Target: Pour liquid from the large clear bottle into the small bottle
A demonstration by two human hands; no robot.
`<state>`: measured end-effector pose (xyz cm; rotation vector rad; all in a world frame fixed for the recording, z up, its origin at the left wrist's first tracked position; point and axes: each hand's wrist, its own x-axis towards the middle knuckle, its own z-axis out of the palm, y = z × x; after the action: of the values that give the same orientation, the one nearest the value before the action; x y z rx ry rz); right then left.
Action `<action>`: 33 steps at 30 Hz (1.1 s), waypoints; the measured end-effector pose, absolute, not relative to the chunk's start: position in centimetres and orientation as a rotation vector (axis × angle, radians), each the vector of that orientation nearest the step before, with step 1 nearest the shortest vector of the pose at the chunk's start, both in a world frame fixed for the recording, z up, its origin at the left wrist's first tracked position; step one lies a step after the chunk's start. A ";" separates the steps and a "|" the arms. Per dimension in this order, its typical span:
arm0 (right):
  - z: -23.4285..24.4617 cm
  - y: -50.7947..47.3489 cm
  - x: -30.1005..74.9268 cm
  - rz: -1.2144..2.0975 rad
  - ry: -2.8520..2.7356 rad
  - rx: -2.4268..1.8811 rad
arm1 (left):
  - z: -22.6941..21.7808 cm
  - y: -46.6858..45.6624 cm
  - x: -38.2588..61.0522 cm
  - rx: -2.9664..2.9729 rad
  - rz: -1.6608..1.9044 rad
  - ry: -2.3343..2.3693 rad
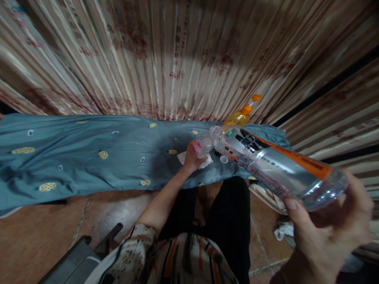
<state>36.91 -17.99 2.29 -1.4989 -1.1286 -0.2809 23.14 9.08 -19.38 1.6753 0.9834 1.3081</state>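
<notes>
My right hand (328, 221) is wrapped round the base of a large clear plastic bottle (266, 161) with a silver, black and orange label. The bottle is tilted, its neck end pointing left toward a smaller clear bottle. My left hand (192, 158) grips this small clear bottle (205, 142), which has a pink marking. The two bottle ends meet or overlap in view; whether they touch, I cannot tell. Beneath my left hand lies a white lace-edged paper or cloth (209, 161). A round white cap (224, 159) lies just right of it.
A pump bottle (238, 117) of yellow liquid with an orange pump stands at the back, partly behind the large bottle. A blue-green cloth with pineapple prints (124, 157) covers the long narrow table. Pleated curtains (160, 59) hang behind it. A grey stool or chair (77, 256) is at lower left.
</notes>
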 end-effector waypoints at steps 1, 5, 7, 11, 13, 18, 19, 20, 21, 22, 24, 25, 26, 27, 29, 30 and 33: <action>2.4 -18.0 36.9 -0.286 -1.139 -1.484 | -19.3 9.1 23.1 1.675 1.311 0.985; 2.6 -17.8 36.8 -0.307 -1.166 -1.441 | -19.1 9.0 23.1 1.680 1.310 0.979; 2.8 -17.7 36.8 -0.314 -1.169 -1.437 | -19.1 9.0 23.0 1.687 1.299 0.969; 3.0 -17.6 36.7 -0.334 -1.163 -1.437 | -19.2 9.0 22.9 1.687 1.294 0.962; 3.0 -17.5 36.6 -0.327 -1.159 -1.440 | -19.2 9.1 22.9 1.686 1.294 0.961; 2.9 -17.5 36.6 -0.325 -1.163 -1.431 | -19.2 9.1 22.9 1.687 1.293 0.969; 2.9 -17.5 36.6 -0.322 -1.162 -1.429 | -19.1 9.0 22.9 1.683 1.294 0.974; 2.8 -17.5 36.7 -0.318 -1.158 -1.431 | -19.1 9.0 22.9 1.678 1.295 0.978; 2.8 -17.6 36.7 -0.315 -1.154 -1.436 | -19.0 9.0 22.9 1.672 1.295 0.981; 2.8 -17.6 36.7 -0.312 -1.150 -1.444 | -18.9 9.0 22.9 1.668 1.295 0.984; 2.8 -17.7 36.6 -0.309 -1.149 -1.452 | -18.8 8.9 23.0 1.658 1.294 0.987; 2.8 -17.7 36.6 -0.307 -1.150 -1.451 | -18.8 8.9 23.0 1.650 1.295 0.990; 2.8 -17.8 36.6 -0.304 -1.153 -1.450 | -18.7 8.9 23.0 1.640 1.296 0.994; 2.7 -17.8 36.6 -0.305 -1.157 -1.448 | -18.7 8.9 23.0 1.631 1.299 0.996; 2.7 -17.8 36.7 -0.311 -1.162 -1.455 | -18.6 8.9 23.0 1.623 1.303 0.998; 2.6 -17.8 36.8 -0.316 -1.161 -1.465 | -18.6 8.9 23.0 1.625 1.304 0.997; 2.5 -17.9 37.1 -0.333 -1.148 -1.510 | -18.7 8.9 23.1 1.632 1.305 0.990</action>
<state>37.11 -17.90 2.51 -1.5099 -1.1476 -0.3328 23.08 8.90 -18.72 1.6320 0.9903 1.3048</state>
